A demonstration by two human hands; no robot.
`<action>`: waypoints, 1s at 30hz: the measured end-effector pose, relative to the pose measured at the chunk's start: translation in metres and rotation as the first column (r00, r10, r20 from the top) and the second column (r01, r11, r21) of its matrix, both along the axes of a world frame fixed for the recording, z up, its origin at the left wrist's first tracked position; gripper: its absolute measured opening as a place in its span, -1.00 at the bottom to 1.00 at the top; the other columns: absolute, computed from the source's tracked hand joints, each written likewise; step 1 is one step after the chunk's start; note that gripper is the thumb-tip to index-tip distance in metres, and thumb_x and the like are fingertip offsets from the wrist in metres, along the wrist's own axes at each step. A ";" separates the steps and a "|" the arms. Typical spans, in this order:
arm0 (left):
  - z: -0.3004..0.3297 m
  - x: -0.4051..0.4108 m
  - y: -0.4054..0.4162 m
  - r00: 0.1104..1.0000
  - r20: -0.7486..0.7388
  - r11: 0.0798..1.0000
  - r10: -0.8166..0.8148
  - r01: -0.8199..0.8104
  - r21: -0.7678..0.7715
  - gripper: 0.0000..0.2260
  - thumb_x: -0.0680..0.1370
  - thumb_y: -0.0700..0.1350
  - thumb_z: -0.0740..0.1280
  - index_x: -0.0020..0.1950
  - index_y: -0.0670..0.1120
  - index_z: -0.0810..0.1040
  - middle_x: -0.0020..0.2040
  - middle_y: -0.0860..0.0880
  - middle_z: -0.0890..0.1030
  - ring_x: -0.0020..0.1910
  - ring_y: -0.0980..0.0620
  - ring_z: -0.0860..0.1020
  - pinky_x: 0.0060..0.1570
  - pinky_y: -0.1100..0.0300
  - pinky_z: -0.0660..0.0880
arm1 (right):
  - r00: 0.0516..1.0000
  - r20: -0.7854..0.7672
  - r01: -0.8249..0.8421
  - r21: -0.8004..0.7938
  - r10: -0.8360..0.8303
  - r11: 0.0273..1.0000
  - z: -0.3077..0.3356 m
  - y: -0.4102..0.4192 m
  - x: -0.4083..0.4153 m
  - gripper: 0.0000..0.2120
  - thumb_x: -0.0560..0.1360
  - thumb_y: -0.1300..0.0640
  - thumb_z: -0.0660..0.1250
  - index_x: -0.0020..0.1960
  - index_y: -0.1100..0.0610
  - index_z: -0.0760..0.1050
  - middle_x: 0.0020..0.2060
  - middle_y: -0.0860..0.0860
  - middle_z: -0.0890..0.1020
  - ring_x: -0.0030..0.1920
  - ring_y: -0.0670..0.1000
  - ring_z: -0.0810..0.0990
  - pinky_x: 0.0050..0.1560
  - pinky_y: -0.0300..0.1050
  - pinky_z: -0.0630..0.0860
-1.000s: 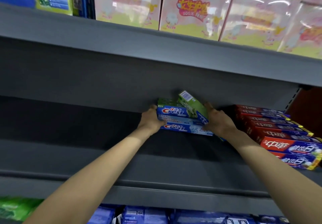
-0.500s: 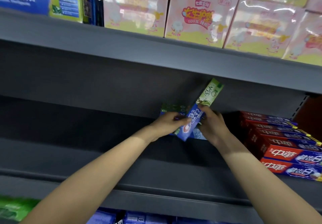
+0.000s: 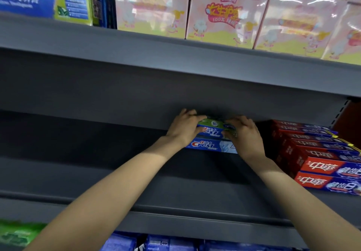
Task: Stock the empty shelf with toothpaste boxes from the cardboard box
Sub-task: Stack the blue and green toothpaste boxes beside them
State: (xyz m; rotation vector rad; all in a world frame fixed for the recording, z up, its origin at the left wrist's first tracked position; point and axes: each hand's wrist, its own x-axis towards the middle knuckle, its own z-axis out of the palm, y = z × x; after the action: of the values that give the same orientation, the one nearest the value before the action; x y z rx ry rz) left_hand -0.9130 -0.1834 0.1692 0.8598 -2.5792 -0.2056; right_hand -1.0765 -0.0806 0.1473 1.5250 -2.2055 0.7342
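The grey metal shelf (image 3: 136,172) is running flat and matte across the middle of the view, mostly bare; at its 3 o'clock end a stepped stack of red toothpaste boxes (image 3: 320,162) is lying in glossy card, and on the board above, at 12 o'clock, pink film-wrapped cartons (image 3: 224,14) are catching the light; at the shelf's centre the Crest stack (image 3: 211,143) is sitting, slim rectangular cartons laid flat with their long axis running 9 to 3 o'clock, parallel to the shelf edge; the green-and-blue top box (image 3: 212,126) is lying on the blue lower one, and both hands are on it; the left hand (image 3: 184,128) is curling over its 9 o'clock end, the right hand (image 3: 243,135) is curling over its 3 o'clock end, each gripping, neither nearer than the other; the cardboard box is not in view; squaring this top carton over the one beneath looks like the step in hand, and smooth card may be sliding easily.
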 end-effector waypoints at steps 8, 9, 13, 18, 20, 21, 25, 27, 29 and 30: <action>-0.019 0.015 -0.004 0.989 0.139 0.974 0.057 -0.024 -0.225 -0.53 0.59 -0.10 0.24 0.49 -0.04 0.24 0.44 -0.04 0.28 0.39 -0.06 0.26 0.30 0.04 0.26 | 0.991 -0.004 0.134 0.103 -0.134 0.986 -0.005 -0.005 0.029 -0.72 0.54 0.13 0.27 0.22 0.20 0.48 0.24 0.14 0.48 0.22 0.23 0.44 0.16 0.05 0.42; -0.018 0.021 -0.004 0.990 0.128 0.973 0.057 -0.026 -0.229 -0.54 0.58 -0.11 0.24 0.47 -0.05 0.25 0.44 -0.05 0.28 0.39 -0.06 0.26 0.30 0.04 0.26 | 0.991 -0.002 0.131 0.135 -0.132 0.982 -0.003 -0.005 0.034 -0.67 0.53 0.15 0.28 0.28 0.19 0.44 0.28 0.13 0.44 0.27 0.21 0.41 0.21 0.05 0.41; -0.013 0.048 0.003 0.991 0.128 0.953 0.043 -0.002 -0.304 -0.59 0.54 -0.14 0.28 0.39 -0.09 0.35 0.40 -0.08 0.32 0.36 -0.09 0.28 0.25 0.04 0.27 | 0.994 0.069 0.073 0.132 -0.083 0.989 0.000 -0.003 0.078 -0.60 0.49 0.26 0.26 0.32 0.18 0.41 0.28 0.12 0.42 0.30 0.16 0.38 0.23 -0.02 0.36; 0.000 0.093 0.016 0.993 0.118 0.944 0.025 0.015 -0.328 -0.65 0.56 -0.14 0.22 0.36 -0.08 0.38 0.32 -0.07 0.41 0.32 -0.10 0.32 0.22 0.06 0.25 | 0.979 0.198 0.021 0.134 -0.047 0.991 0.010 -0.002 0.151 -0.62 0.49 0.28 0.23 0.30 0.17 0.42 0.25 0.13 0.44 0.29 0.18 0.38 0.21 0.01 0.40; 0.003 0.118 0.021 0.992 0.118 0.959 0.053 -0.018 -0.282 -0.67 0.57 -0.11 0.22 0.34 -0.07 0.40 0.30 -0.08 0.45 0.31 -0.10 0.35 0.22 0.07 0.26 | 0.973 0.229 -0.009 0.099 -0.014 0.995 0.012 0.000 0.178 -0.63 0.46 0.28 0.24 0.26 0.17 0.44 0.21 0.16 0.48 0.25 0.21 0.42 0.17 0.04 0.43; 0.002 0.133 0.024 0.992 0.105 0.963 0.065 -0.035 -0.265 -0.68 0.57 -0.10 0.22 0.32 -0.06 0.41 0.28 -0.08 0.48 0.29 -0.11 0.39 0.22 0.08 0.28 | 0.973 0.230 -0.034 0.078 0.016 0.996 0.012 0.003 0.192 -0.64 0.44 0.28 0.25 0.23 0.17 0.47 0.17 0.17 0.50 0.22 0.21 0.44 0.16 0.02 0.44; -0.003 0.200 0.041 0.994 -0.018 0.963 0.109 -0.110 -0.248 -0.72 0.57 -0.08 0.20 0.28 -0.08 0.43 0.18 -0.11 0.57 0.16 -0.13 0.52 0.09 0.08 0.42 | 0.976 0.197 -0.112 0.068 0.097 0.991 0.010 0.016 0.247 -0.69 0.45 0.27 0.21 0.17 0.15 0.51 0.08 0.16 0.57 0.11 0.19 0.53 0.09 0.01 0.47; -0.007 0.233 0.054 0.994 -0.006 0.954 0.107 -0.104 -0.282 -0.73 0.60 -0.08 0.16 0.27 -0.10 0.42 0.16 -0.10 0.57 0.16 -0.10 0.51 0.06 0.06 0.42 | 0.966 0.205 -0.168 0.045 0.155 0.985 0.007 0.025 0.277 -0.73 0.49 0.28 0.19 0.15 0.15 0.51 0.05 0.14 0.58 0.08 0.15 0.55 0.08 0.02 0.49; -0.012 0.269 0.071 0.993 0.003 0.946 0.115 -0.108 -0.305 -0.74 0.61 -0.07 0.14 0.26 -0.09 0.43 0.14 -0.07 0.57 0.16 -0.08 0.49 0.05 0.06 0.39 | 0.949 0.227 -0.229 0.030 0.216 0.973 0.003 0.037 0.312 -0.74 0.52 0.27 0.17 0.16 0.13 0.50 0.05 0.11 0.58 0.07 0.10 0.55 0.06 0.01 0.50; -0.015 0.289 0.079 0.991 -0.016 0.943 0.129 -0.128 -0.306 -0.75 0.60 -0.08 0.14 0.23 -0.10 0.46 0.11 -0.07 0.58 0.14 -0.09 0.50 0.04 0.05 0.38 | 0.941 0.236 -0.256 0.029 0.242 0.966 0.000 0.044 0.331 -0.74 0.52 0.26 0.16 0.16 0.13 0.50 0.05 0.10 0.58 0.06 0.09 0.55 0.04 0.01 0.50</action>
State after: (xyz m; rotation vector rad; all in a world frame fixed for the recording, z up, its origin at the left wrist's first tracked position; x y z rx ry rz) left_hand -0.6241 -0.1040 0.1542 0.9045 -2.4574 0.2307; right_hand -0.7451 -0.0368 0.1475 1.8571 -2.2363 0.9760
